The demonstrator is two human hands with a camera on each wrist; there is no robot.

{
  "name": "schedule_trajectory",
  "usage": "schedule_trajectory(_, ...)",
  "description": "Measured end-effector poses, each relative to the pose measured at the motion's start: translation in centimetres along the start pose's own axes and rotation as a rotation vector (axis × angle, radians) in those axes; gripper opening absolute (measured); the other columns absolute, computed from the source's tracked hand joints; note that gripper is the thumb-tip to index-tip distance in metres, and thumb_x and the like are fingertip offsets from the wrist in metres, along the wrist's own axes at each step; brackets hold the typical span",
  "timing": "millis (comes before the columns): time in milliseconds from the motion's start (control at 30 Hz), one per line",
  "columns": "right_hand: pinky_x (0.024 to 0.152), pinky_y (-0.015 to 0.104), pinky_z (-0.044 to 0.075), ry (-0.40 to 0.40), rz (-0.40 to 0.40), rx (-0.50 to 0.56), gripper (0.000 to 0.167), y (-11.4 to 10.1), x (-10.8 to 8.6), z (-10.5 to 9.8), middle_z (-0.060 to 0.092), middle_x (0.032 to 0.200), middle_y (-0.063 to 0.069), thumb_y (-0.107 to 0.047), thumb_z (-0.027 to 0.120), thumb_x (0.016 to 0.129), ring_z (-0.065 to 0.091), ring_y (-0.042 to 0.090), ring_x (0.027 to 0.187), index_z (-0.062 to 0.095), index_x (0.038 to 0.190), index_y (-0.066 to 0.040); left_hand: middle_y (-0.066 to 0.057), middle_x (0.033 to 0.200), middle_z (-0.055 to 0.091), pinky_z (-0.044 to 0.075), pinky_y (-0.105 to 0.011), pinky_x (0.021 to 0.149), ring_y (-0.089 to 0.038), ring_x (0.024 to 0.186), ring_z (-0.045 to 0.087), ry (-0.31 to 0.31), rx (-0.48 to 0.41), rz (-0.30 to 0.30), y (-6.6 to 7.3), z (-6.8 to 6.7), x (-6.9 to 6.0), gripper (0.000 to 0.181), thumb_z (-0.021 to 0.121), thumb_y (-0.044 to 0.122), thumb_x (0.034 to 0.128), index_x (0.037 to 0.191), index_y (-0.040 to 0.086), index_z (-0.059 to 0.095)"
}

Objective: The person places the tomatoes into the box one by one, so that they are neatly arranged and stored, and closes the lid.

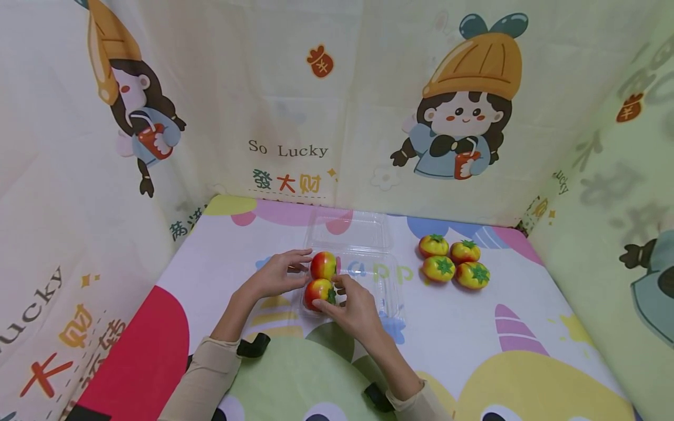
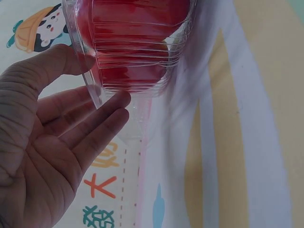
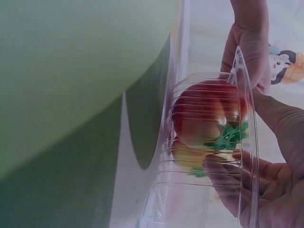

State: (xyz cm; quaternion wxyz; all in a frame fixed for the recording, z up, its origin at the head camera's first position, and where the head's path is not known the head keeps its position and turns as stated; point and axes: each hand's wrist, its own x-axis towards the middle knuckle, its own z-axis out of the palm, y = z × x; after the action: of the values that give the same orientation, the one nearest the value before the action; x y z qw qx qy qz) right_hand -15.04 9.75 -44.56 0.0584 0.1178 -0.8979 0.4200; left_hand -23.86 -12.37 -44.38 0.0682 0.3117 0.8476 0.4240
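Observation:
A clear plastic box [image 1: 376,292] lies opened flat, its lid [image 1: 347,231] folded back behind it. Along its left side sit two glossy red-and-yellow toy fruits with green leafy tops, a far fruit [image 1: 322,265] and a near fruit [image 1: 316,292]. My right hand [image 1: 357,307] holds the near fruit, thumb in front and curled fingers over its right side. At the left, my left hand [image 1: 279,273] has its fingers stretched beside both fruits. In the left wrist view, its thumb and fingertips lie at the rim of the box [image 2: 88,80].
Several matching fruits [image 1: 454,262] stand grouped on the patterned tablecloth [image 1: 442,316], right of the box. Cartoon-printed cloth [image 1: 368,117] hangs at the back and both sides. Black wrist mounts [image 1: 254,345] are on both forearms.

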Motion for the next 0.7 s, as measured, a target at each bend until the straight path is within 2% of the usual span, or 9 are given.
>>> schedule_trajectory(233,0.085,0.041,0.062,0.009,-0.026,-0.024,0.058,0.4,-0.1,-0.3,0.071,0.119,0.011,-0.039,0.083,0.085,0.069,0.026,0.103,0.063,0.127,-0.005,-0.019,0.151,0.052,0.059,-0.038,0.093,-0.031,0.113,0.07,0.002,0.003,0.007,-0.1,0.0,0.0,0.057,0.073,0.011,0.0922,0.144,-0.003,0.055)
schedule_trajectory(433,0.088,0.048,0.061,0.022,-0.066,0.018,0.056,0.9,-0.1,-1.0,0.07,0.122,0.016,-0.035,0.083,0.086,0.069,0.033,0.106,0.064,0.127,-0.002,-0.019,0.152,0.052,0.059,-0.039,0.094,-0.031,0.113,0.07,-0.002,-0.002,0.001,-0.2,0.0,0.0,0.058,0.073,0.012,0.0922,0.145,-0.002,0.054)
schedule_trajectory(700,0.087,0.045,0.061,0.072,-0.12,0.004,0.05,1.4,-0.4,-1.9,0.071,0.119,0.016,-0.032,0.085,0.084,0.07,0.034,0.105,0.067,0.123,-0.004,-0.019,0.152,0.051,0.058,-0.04,0.095,-0.031,0.114,0.07,-0.008,0.001,0.011,-0.3,0.0,0.1,0.055,0.073,0.012,0.0925,0.143,-0.003,0.057)
